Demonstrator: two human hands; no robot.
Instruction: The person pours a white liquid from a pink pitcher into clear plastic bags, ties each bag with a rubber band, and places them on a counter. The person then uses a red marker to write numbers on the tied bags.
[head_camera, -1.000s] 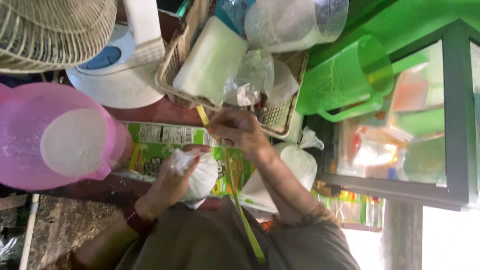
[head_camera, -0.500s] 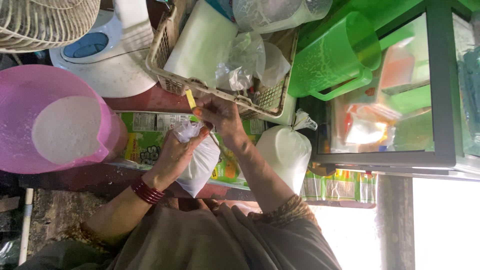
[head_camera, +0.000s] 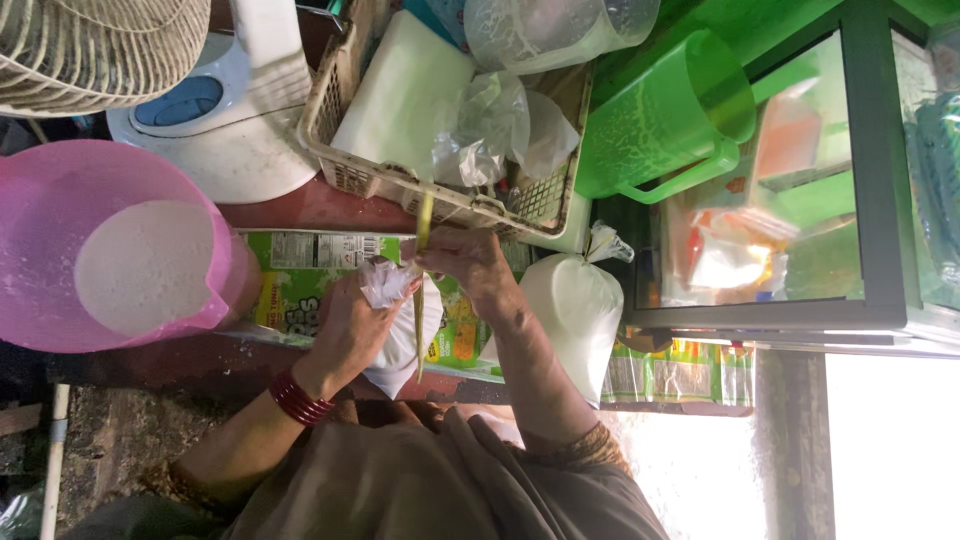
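Since 1 s ago both hands sit closer together. My left hand (head_camera: 345, 330) grips small white bag (head_camera: 400, 325) at its neck; right hand (head_camera: 470, 262) pinches yellow strip (head_camera: 423, 225), prob. a tie, above the bag, just before basket (head_camera: 340, 150).

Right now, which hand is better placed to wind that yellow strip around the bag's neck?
Probably the right hand: it already pinches the yellow strip beside the bag's twisted neck, while the left hand is busy holding the bag.

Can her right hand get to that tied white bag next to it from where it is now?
Probably yes: the right hand is close beside the tied white bag with nothing between them, though it holds a yellow strip.
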